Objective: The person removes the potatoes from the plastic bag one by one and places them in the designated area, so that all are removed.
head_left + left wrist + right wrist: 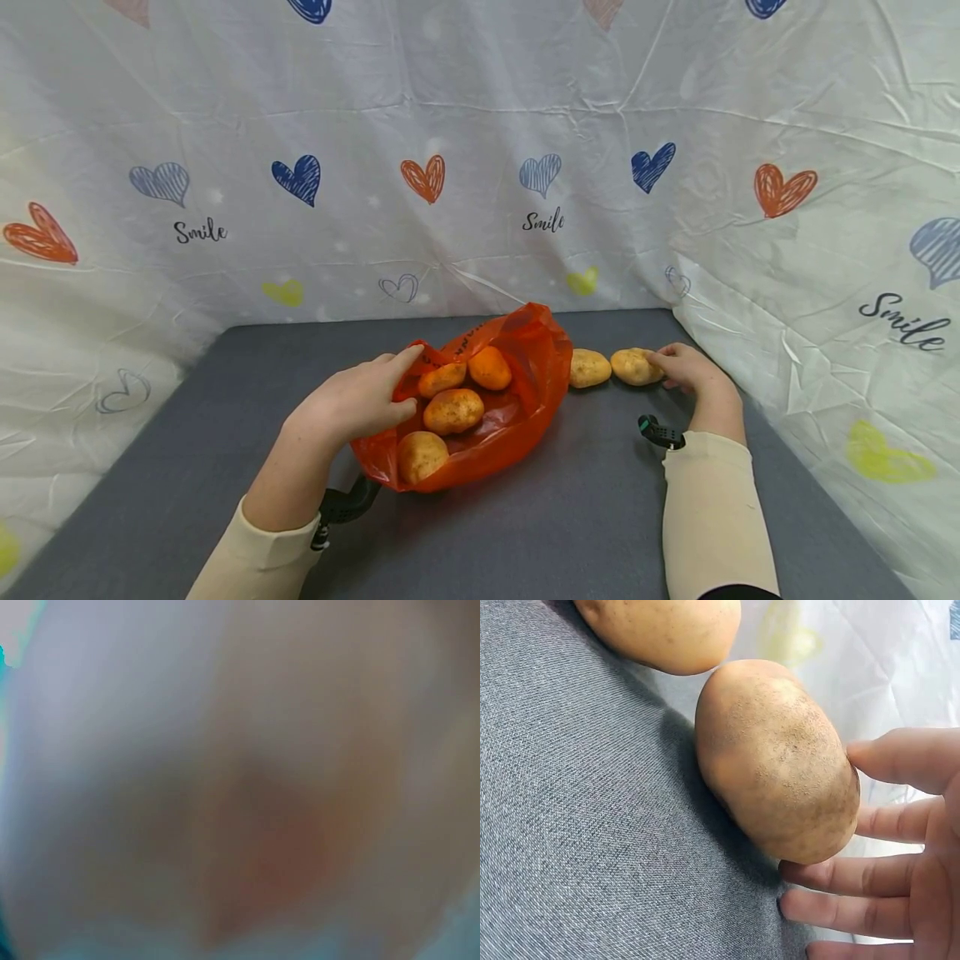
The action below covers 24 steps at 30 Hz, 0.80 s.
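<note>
An orange-red plastic bag [525, 408] lies spread wide on the table, with several potatoes [453, 412] inside. My left hand [348, 396] is at the bag's left edge, thumb and fingers apart and touching it. Everything is blurred in the left wrist view. To the right of the bag, my right hand [690, 367] reaches a potato [776, 761] lying on the table. Its thumb and fingertips touch the potato's end, the fingers [889, 874] nearly straight. Another potato [590, 368] lies between that one and the bag.
A dark grey cloth covers the table [525, 542]. White sheeting [480, 242] printed with hearts and words hangs behind and along the sides. A small black device [660, 432] sits at the right wrist, and another [352, 502] at the left.
</note>
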Tool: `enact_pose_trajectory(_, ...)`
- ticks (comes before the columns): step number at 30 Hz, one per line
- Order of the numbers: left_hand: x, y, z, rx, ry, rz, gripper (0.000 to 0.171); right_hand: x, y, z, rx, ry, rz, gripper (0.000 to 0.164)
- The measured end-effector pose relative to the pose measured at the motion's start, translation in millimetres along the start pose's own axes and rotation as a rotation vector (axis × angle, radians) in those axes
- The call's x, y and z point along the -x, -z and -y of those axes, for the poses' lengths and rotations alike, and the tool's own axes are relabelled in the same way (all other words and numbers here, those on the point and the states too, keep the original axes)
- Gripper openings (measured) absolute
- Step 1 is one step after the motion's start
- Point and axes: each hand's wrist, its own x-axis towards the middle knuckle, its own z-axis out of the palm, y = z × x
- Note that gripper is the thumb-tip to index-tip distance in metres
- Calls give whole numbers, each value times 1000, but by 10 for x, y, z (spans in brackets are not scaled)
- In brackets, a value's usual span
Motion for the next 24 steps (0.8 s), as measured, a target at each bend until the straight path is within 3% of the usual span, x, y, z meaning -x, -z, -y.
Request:
enact_pose_trajectory(12,-3,3,-8,-5,9,6,76,58,35,31,-1,-6,21,78)
enact_pose_trajectory(24,-1,1,-6,0,-15,11,77,322,192,403,82,95,-59,93)
